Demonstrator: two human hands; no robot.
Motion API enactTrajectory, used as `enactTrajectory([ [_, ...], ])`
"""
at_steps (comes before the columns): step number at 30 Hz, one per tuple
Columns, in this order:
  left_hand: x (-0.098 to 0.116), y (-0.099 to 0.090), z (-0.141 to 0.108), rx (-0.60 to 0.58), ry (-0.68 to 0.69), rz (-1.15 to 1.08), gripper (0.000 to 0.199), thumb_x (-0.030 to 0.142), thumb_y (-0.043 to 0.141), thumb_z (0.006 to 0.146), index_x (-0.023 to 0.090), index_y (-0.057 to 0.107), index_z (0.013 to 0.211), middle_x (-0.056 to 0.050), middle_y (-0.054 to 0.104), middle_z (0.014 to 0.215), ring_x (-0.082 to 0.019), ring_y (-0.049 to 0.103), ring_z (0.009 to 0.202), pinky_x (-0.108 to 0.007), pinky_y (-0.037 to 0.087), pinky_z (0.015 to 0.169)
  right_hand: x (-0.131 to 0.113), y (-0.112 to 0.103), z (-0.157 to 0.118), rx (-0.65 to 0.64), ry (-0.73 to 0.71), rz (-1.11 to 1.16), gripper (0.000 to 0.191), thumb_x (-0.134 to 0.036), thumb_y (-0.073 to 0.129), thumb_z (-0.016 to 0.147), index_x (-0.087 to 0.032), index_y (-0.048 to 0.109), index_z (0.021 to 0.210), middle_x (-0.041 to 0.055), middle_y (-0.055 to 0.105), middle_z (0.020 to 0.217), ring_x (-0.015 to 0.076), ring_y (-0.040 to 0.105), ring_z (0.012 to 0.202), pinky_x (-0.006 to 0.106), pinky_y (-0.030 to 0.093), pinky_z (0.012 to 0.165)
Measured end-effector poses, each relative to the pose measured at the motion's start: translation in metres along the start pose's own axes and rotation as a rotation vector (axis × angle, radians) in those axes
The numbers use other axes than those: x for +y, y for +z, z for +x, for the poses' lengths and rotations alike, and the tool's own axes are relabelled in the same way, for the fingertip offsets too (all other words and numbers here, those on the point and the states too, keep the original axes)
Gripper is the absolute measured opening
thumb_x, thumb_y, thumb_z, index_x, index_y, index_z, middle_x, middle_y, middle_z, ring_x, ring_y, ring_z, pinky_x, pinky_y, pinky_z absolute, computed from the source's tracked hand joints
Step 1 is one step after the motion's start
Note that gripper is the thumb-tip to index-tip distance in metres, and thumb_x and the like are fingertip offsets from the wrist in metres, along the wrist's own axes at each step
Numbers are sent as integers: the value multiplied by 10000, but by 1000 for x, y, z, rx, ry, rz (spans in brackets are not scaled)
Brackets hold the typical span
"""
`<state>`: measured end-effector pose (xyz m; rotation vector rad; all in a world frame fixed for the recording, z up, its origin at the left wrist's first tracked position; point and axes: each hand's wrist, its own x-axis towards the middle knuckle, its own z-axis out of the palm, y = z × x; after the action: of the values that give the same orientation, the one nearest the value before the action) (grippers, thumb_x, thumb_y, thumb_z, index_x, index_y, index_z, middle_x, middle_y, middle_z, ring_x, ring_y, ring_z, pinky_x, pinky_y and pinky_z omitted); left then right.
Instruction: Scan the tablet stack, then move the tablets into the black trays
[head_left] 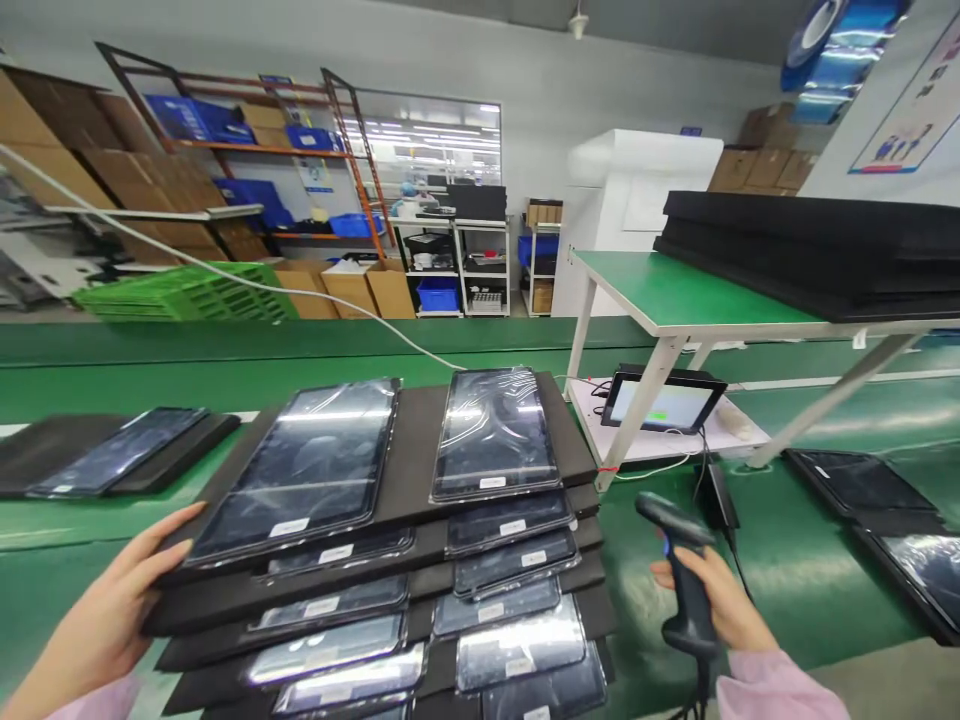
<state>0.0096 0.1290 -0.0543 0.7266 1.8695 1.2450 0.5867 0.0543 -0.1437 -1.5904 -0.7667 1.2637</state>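
Note:
Black foam sheets are stacked in stepped layers at the centre, with bagged tablets lying on each layer. On top lie a large tablet at left and another at right; white labels show along the near edges. My left hand grips the left edge of an upper foam sheet, fingers over the edge. To the right of the stack, my right hand is wrapped round the handle of a dark handheld scanner, whose head points up and left.
A small lit screen stands on a white shelf under a green-topped bench bearing black foam. More tablets lie at far left and far right. A white cable crosses above the left side.

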Motion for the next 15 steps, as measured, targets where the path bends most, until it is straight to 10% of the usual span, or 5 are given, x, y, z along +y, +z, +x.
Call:
enactTrajectory([
  [7, 1, -3, 8, -42, 18, -102, 405, 322, 637, 538, 406, 638, 934, 131, 662, 1042, -176, 599, 657, -234, 448, 421, -146, 106, -109, -274, -50, -65, 474, -412, 634, 738, -142, 501, 1104, 8, 606, 614, 109, 500, 435, 219, 381, 409],
  [15, -29, -17, 34, -209, 154, -90, 404, 404, 599, 639, 388, 605, 1042, 79, 646, 1106, -231, 620, 937, -257, 516, 572, -181, 200, -129, -119, -22, -337, 260, -302, 613, 749, -214, 423, 903, -5, 609, 799, 84, 529, 424, 201, 411, 362],
])
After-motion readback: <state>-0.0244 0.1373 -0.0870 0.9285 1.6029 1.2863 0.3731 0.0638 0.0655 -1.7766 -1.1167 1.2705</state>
